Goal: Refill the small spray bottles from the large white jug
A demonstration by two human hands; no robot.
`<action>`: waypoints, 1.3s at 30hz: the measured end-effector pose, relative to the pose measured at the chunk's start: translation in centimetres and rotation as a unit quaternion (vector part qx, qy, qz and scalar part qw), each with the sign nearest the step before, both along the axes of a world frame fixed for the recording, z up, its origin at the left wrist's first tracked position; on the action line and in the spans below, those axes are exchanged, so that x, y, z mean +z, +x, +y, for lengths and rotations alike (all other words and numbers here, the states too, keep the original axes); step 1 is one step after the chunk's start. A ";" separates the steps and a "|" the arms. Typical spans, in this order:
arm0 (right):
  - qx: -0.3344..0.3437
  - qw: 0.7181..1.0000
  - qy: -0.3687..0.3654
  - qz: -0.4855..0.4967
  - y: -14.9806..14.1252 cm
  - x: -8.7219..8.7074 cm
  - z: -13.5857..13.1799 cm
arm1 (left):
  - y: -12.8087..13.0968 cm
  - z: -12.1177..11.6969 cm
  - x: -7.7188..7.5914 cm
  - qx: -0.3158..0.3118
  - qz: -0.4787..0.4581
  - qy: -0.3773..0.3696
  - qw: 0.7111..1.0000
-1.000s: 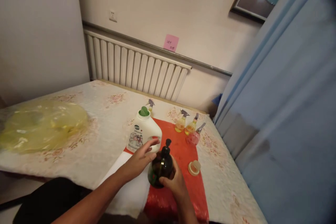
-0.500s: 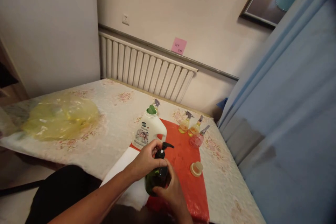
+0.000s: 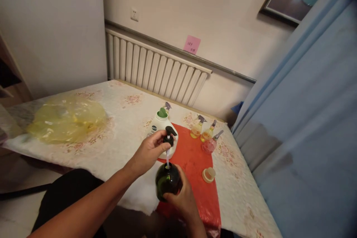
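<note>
Between the fingers of my left hand (image 3: 154, 148) is a black pump head (image 3: 169, 137), raised above the bottle. Its pale dip tube (image 3: 167, 158) still reaches into the neck of a dark green bottle (image 3: 166, 183). My right hand (image 3: 181, 195) grips that bottle round its right side, near the table's front edge. Just behind my left hand stands a white jug (image 3: 161, 122) with a handle and a green piece in its uncapped mouth. My fingers and the pump cover part of the jug's label.
A red sheet (image 3: 192, 167) lies on the flowered tablecloth (image 3: 125, 113), with a pale cap (image 3: 208, 174) on it. Several small spray bottles (image 3: 196, 129) stand beyond. A yellow plastic bag (image 3: 67, 119) lies left; a blue curtain (image 3: 292, 119) hangs right.
My left hand has lifted the pump head up off the green bottle's neck, drawing the tube partly out. My right hand keeps hold of the bottle.
</note>
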State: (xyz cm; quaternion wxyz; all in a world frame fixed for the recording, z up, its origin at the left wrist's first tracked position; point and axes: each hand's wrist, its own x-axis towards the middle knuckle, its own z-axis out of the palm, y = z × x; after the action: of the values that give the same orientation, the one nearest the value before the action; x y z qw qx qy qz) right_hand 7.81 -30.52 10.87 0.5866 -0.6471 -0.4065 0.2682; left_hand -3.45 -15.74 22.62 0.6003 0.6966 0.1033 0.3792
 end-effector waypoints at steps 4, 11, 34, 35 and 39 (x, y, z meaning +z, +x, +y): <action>0.002 1.000 0.006 -0.011 -0.1 0.4 -0.1 | -0.5 0.2 0.9 -0.019 0.016 0.006 1.000; 0.004 1.000 -0.006 -0.026 0.1 0.6 -0.4 | -1.4 -0.1 2.2 0.009 0.072 0.108 0.991; -0.069 0.963 -0.073 -0.249 7.5 10.4 5.5 | -2.3 11.8 -14.0 -0.053 -0.137 -0.508 0.849; -0.081 0.955 -0.076 -0.276 8.0 11.1 6.3 | -2.2 12.3 -15.1 -0.066 -0.136 -0.516 0.843; -0.099 0.922 -0.094 -0.362 10.2 13.3 9.4 | -1.8 13.9 -18.0 -0.128 -0.132 -0.530 0.828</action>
State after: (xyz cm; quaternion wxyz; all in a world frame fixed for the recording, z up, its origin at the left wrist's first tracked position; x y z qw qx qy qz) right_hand 18.00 -21.14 24.15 0.3596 -0.7891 -0.4979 -0.0064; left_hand -5.27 -1.83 4.59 0.9282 0.2222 0.1178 0.2742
